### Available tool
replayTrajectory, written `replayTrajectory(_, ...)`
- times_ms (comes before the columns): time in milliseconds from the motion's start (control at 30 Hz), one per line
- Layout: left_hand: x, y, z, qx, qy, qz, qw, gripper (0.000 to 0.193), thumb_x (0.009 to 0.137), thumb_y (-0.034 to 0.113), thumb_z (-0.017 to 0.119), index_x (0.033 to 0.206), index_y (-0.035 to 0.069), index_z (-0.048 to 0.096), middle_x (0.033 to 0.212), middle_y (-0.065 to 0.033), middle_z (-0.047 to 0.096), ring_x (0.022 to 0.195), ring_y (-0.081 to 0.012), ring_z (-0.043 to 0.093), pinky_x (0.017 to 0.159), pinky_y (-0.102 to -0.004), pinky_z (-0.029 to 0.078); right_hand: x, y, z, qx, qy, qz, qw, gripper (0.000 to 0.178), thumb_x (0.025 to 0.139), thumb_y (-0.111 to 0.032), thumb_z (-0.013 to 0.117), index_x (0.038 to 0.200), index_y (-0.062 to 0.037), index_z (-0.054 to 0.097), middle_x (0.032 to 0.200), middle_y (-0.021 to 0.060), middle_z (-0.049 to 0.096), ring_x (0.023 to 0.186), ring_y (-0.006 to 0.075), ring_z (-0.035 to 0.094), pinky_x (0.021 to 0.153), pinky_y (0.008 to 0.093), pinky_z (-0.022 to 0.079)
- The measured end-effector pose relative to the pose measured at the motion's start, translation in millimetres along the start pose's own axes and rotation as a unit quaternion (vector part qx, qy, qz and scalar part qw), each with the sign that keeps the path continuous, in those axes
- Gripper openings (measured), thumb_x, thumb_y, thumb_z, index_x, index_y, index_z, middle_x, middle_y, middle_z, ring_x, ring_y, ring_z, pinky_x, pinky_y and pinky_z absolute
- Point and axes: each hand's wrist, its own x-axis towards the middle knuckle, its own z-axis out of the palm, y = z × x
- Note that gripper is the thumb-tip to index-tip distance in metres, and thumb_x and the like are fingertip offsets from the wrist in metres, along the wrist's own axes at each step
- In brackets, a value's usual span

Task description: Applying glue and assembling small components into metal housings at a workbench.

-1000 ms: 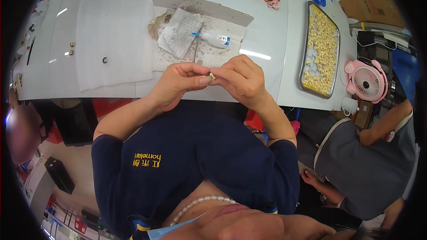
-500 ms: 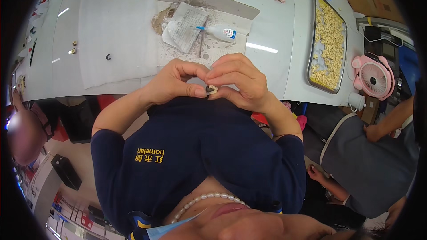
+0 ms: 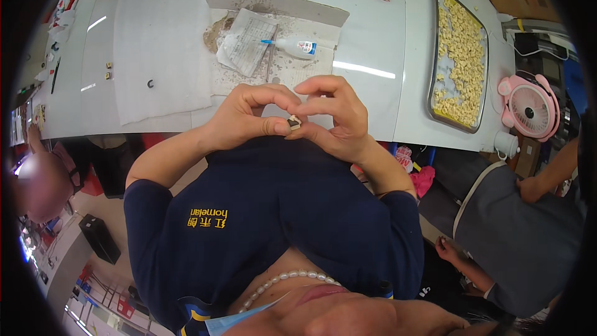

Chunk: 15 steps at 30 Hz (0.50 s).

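Note:
At the table's near edge, a small cream-coloured piece with a dark grey part on it (image 3: 295, 123) is pinched between my two hands. My left hand (image 3: 244, 115) holds it from the left with thumb and fingertips. From the other side, the thumb and fingers of my right hand (image 3: 337, 115) close on the same piece, its upper fingers arched above it. My fingertips cover part of the piece, so its full shape is hidden. Beyond my hands, a white squeeze bottle with a blue tip (image 3: 295, 47) lies on a stained cardboard sheet (image 3: 283, 74).
Printed paper (image 3: 247, 43) lies on the cardboard. A dark C-shaped part (image 3: 150, 84) and two small cream pieces (image 3: 108, 71) sit left. On the right are a metal tray (image 3: 430, 96) of many cream pieces, a pink fan (image 3: 528, 109) and a person in grey (image 3: 516, 211).
The pinched piece has turned in my fingers, showing more of its dark part. My right index finger is lifted slightly farther from the left hand. The whole view has shifted a little.

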Motion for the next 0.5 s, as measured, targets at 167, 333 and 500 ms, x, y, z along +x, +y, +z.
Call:
replayTrajectory(167, 7.9, -15.6, 7.6, 0.008, 0.003, 0.085, 0.996, 0.018, 0.081, 0.011, 0.065, 0.097, 0.003, 0.06, 0.098, -0.0039, 0.06, 0.096, -0.0126, 0.052, 0.086, -0.0272, 0.04, -8.0, 14.3, -4.0, -0.025, 0.028, -0.102, 0.994, 0.032, 0.065, -0.006, 0.077, 0.091, -0.0047, 0.06, 0.093, 0.0077, 0.061, 0.078, 0.0187, 0.059, 0.064, 0.0276, 0.05)
replayTrajectory(333, 8.5, -23.9, 22.8, -0.183, 0.032, -0.015, 0.982, 0.02, 0.086, 0.018, 0.06, 0.098, 0.003, 0.058, 0.098, -0.0042, 0.059, 0.096, -0.0105, 0.052, 0.087, -0.0267, 0.039, -10.7, 5.2, -12.7, -0.024, 0.022, -0.042, 0.999, 0.029, 0.066, 0.002, 0.072, 0.092, -0.0026, 0.059, 0.093, 0.0086, 0.062, 0.073, 0.016, 0.06, 0.062, 0.0248, 0.05)
replayTrajectory(500, 13.1, -22.5, 32.1, -0.215, 0.037, -0.023, 0.976, 0.025, 0.088, 0.026, 0.058, 0.098, 0.003, 0.057, 0.098, -0.0039, 0.059, 0.096, -0.0107, 0.052, 0.09, -0.027, 0.037, -12.9, 6.1, -16.6, -0.06, 0.041, -0.064, 0.995, 0.03, 0.065, 0.005, 0.069, 0.093, -0.002, 0.059, 0.089, 0.0086, 0.063, 0.069, 0.0152, 0.06, 0.061, 0.0238, 0.05)
